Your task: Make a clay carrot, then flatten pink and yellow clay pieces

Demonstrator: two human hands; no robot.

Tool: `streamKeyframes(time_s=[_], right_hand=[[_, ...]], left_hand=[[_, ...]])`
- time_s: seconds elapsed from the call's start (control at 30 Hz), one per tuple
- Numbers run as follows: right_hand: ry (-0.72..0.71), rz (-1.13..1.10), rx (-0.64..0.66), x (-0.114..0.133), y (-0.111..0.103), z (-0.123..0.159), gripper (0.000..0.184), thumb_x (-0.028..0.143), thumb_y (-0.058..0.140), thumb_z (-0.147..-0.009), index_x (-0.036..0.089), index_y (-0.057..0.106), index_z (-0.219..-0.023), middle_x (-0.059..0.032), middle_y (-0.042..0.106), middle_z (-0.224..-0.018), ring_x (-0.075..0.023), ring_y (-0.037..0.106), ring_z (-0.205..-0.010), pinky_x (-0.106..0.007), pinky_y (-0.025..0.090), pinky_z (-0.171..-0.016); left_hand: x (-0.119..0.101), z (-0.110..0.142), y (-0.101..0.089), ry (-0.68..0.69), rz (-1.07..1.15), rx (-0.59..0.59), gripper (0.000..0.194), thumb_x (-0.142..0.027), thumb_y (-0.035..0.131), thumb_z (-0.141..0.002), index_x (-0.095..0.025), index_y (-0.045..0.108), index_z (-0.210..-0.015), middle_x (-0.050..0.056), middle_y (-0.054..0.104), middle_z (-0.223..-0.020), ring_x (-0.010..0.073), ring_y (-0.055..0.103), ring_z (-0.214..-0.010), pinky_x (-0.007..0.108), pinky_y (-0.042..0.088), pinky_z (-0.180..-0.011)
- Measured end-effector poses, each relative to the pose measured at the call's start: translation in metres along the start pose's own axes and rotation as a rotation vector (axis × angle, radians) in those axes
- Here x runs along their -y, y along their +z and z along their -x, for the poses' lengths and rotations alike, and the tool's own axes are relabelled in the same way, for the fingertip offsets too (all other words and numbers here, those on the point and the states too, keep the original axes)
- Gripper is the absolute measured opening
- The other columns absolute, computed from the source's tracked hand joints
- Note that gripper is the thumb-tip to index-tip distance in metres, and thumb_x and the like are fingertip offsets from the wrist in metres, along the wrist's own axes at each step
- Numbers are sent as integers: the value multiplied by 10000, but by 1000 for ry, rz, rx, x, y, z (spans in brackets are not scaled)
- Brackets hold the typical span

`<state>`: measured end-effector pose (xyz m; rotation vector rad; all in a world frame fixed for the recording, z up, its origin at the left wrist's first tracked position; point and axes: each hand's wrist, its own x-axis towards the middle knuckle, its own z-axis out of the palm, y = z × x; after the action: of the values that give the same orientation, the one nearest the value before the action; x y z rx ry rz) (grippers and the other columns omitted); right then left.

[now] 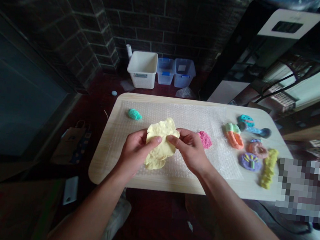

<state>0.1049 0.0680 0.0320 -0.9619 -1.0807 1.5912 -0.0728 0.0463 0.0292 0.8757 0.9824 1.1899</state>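
A flattened sheet of pale yellow clay (160,141) is held up over the bubble wrap (194,120) on a light wooden table (113,172). My left hand (134,152) pinches its left edge between thumb and fingers. My right hand (190,148) pinches its right edge, thumb on top. Both hands are closed on the clay. A pink clay lump (205,139) lies just right of my right hand. A small teal clay piece (134,114) sits at the far left of the wrap.
Several finished clay shapes lie at the table's right: an orange and green piece (233,136), a blue piece (249,123), a ring (257,148), a purple disc (250,161), a yellow strip (268,168). On the floor behind stand a white bin (142,70) and two clear boxes (175,71).
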Motion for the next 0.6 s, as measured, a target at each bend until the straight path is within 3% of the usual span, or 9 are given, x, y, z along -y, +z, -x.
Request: streamKeyframes(time_s=[0.3, 0.6], right_hand=[[9, 26, 50, 1, 1, 2, 301, 407, 952, -738, 166, 794, -826, -23, 735, -719, -133, 626, -635, -261, 477, -596], [-15, 100, -24, 4, 0, 2, 319, 448, 945, -743, 165, 799, -744, -15, 696, -636, -113, 568, -581, -254, 437, -545]], left_hand=[[2, 1, -4, 3, -201, -51, 284, -359, 862, -824, -136, 802, -989, 80, 790, -894, 197, 715, -760, 272, 573, -672], [-1, 2, -2, -7, -156, -56, 340, -366, 871, -806, -128, 802, -1039, 97, 810, -950, 233, 758, -808, 295, 595, -711]])
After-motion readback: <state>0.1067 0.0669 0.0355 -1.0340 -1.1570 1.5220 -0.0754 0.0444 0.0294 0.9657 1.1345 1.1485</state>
